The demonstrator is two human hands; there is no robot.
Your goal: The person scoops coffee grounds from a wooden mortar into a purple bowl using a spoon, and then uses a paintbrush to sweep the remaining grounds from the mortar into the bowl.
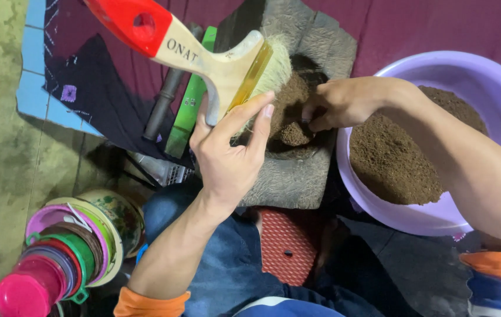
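Gripping a wide brush, the left hand sets its bristles against brown powder on a stone slab. The right hand pinches powder with closed fingers, left of a purple basin

At the lower left of your frame sits a stack of coloured plastic cups and lids, pink nearest you. At upper left a blue-edged dark cloth carries a green bar beside a dark rod. A red patterned pad shows at bottom centre.
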